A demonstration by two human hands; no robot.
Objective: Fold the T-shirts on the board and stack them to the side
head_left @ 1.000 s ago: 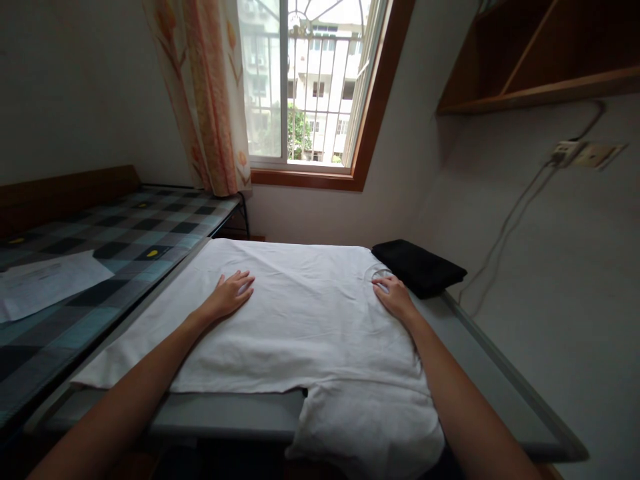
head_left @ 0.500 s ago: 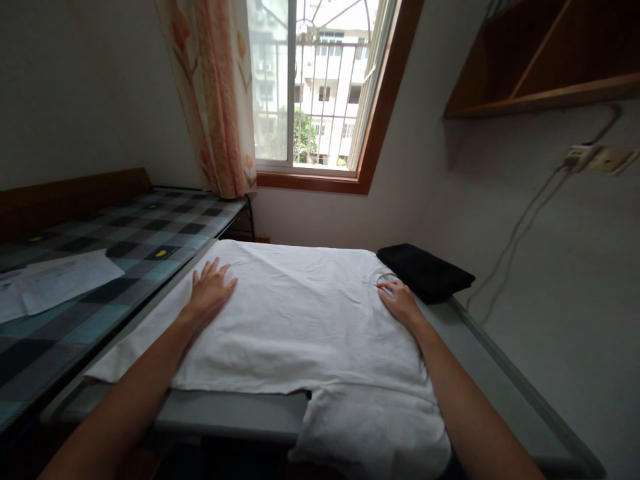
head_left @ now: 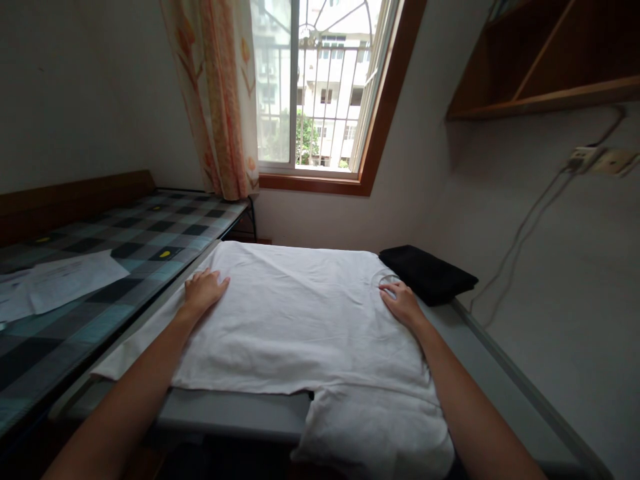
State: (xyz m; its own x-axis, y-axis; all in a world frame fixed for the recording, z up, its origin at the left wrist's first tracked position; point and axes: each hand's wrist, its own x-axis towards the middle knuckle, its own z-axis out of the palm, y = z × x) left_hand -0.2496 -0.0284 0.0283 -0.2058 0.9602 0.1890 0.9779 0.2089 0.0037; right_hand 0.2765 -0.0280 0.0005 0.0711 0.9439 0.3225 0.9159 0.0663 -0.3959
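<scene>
A white T-shirt [head_left: 295, 307] lies spread on a grey table [head_left: 235, 410], its collar end at the right and its hem at the left. One sleeve hangs over the table's near edge. My left hand [head_left: 204, 291] rests on the shirt toward the hem, palm down, thumb apart from the bent fingers; it holds nothing. At the collar, my right hand [head_left: 403, 305] has its thumb and index finger together on the neckline cloth, the other fingers curled. Just beyond this hand sits a folded black cloth [head_left: 430, 273].
Left of the table stands a bed with a checked mattress [head_left: 125, 243], with papers [head_left: 75, 280] lying on it. A curtain [head_left: 220, 100] hangs beside the barred window [head_left: 325, 100]. At the right are a wall shelf [head_left: 545, 100] and a socket with cords [head_left: 583, 160].
My left hand has slid slightly left toward the hem, and its spread fingers have bent. My right hand stays at the collar. The view has shifted a little.
</scene>
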